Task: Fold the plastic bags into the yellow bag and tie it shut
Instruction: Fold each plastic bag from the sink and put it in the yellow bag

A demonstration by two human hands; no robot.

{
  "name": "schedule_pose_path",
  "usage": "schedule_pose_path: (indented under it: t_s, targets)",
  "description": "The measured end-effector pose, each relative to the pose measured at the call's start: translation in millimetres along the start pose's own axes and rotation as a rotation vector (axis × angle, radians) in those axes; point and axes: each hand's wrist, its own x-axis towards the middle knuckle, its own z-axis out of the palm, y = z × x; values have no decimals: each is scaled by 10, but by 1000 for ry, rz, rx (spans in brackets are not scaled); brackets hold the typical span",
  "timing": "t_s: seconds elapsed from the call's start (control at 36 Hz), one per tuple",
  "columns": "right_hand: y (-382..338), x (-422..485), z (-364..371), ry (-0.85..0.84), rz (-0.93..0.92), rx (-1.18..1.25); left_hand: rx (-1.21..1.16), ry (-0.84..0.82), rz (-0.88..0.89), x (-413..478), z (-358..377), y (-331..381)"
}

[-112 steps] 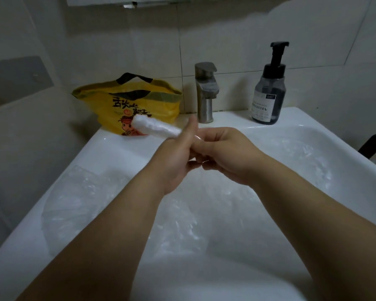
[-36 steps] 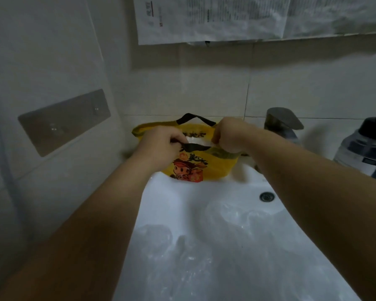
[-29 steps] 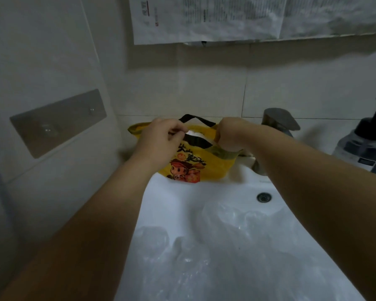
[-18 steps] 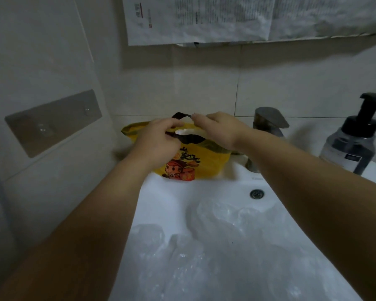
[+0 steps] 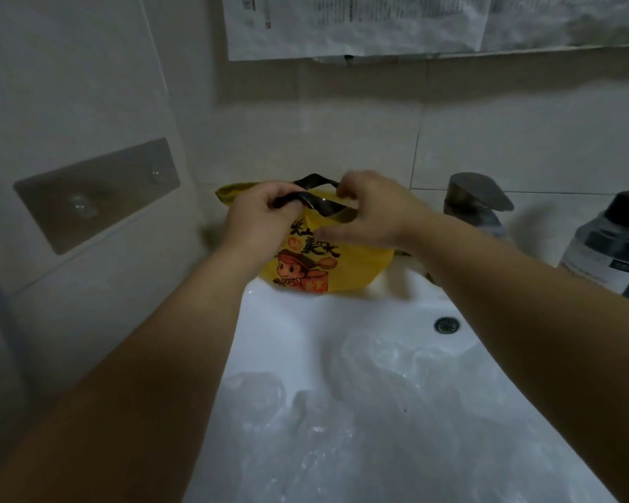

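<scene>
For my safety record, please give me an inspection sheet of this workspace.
Surface: white sink; yellow bag stands on its back ledge.
Job's things: yellow bag not yet tied; clear plastic bags lie in the basin.
Clutter: soap bottle, tap.
Fingers: left hand grips the bag's black handle; right hand at the other handle, grip blurred.
Cables: nothing seen.
Surroundings: tiled wall, papers, metal plate.

Left forearm [image 5: 142, 375] & right forearm [image 5: 523, 321]: both bare to frame edge, smooth, broad nr elbow, narrowing at wrist. Left hand [image 5: 258, 219] & right hand [image 5: 374, 208] bare too; R fingertips motion-blurred.
</scene>
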Motion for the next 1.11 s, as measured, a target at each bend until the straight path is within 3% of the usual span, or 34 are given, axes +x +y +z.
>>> schedule_pose_path:
  t_s: [0.08,0.17,0.22,0.44,0.61,0.83,1.0,1.11]
  targets:
    - [-27,23,40,-147,-24,-31,-17,-32,-19,-11,59,-25]
    - [-44,61,128,-418,123,-52,-57,-33,-34,-23,85,-40]
    - [-33,73,172,-474,186,-95,-57,-44,-31,-36,82,-40]
    - [76,-29,8,-28,24,-168,-141,-69,-85,-85,122,-37]
    - [170,-194,-14,15,54,-182,-134,-124,-99,-237,214,-20]
    - [75,-575,-6,160,8,-111,112,-95,1,-543,114,74]
    - [-87,-1158,-171,286,3,43,101,-48,61,-933,149,364]
    - [-136,-1573,-247,242,62,167,-8,-99,71,-1211,278,473]
